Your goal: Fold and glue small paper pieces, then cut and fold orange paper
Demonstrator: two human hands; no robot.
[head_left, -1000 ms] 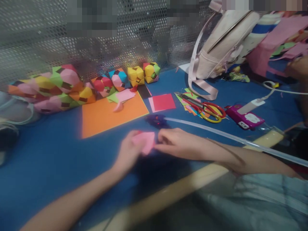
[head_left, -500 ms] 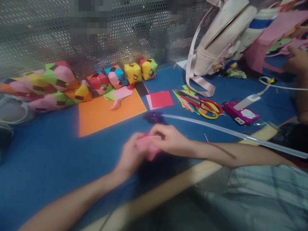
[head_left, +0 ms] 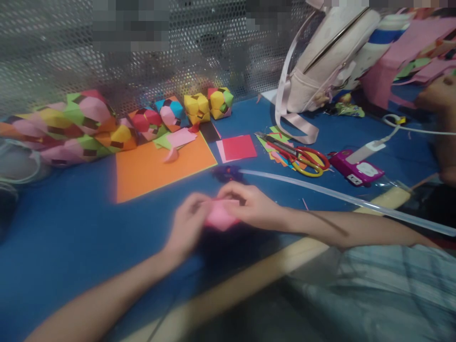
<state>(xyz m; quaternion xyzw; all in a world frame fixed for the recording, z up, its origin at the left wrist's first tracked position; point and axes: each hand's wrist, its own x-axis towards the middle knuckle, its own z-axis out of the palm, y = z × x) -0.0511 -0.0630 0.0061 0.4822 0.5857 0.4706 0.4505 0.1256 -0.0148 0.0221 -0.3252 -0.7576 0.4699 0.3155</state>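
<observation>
A pink paper piece (head_left: 223, 216) with red at its edges is held between both hands above the blue table (head_left: 89, 232). My left hand (head_left: 188, 221) pinches its left side, thumb on top. On the right side, my right hand (head_left: 252, 204) grips it with curled fingers. Beyond the hands lie a large orange sheet (head_left: 156, 171), with small pink and green pieces on it, and red paper squares (head_left: 239, 147). A dark blue object (head_left: 228, 172) at the end of a clear tube sits just past my right hand.
Folded paper balls (head_left: 81, 121) line the mesh back panel. Red-handled scissors (head_left: 306, 156) rest on paper scraps. A purple device (head_left: 356, 167), a cable, a pale bag (head_left: 320, 61) and another person's hand (head_left: 436, 95) are to the right.
The pink paper has turned and now shows a broader face toward me. My left hand has shifted slightly left and up. At the right, the other person's hand has moved a little.
</observation>
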